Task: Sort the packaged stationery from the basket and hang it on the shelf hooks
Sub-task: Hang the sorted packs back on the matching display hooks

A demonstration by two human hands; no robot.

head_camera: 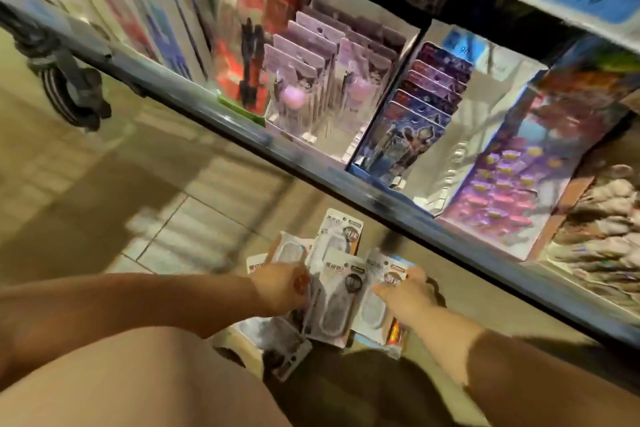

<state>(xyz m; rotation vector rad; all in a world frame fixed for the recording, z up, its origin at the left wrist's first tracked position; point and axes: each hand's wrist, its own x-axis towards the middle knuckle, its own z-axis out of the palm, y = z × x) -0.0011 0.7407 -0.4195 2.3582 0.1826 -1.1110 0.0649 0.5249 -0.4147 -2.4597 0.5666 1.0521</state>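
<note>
Several packs fan out between two hands below the shelf: left hand grips some, right hand pinches others.

Stationery packs: we count about five white blister cards, each with a clear oval bubble, black print and a round sticker near the top. They are fanned and overlapping at 6 o'clock, tops toward 12 o'clock. The left hand grips the fan's 9 o'clock edge and the right hand its 3 o'clock edge. Details are blurred.
</note>
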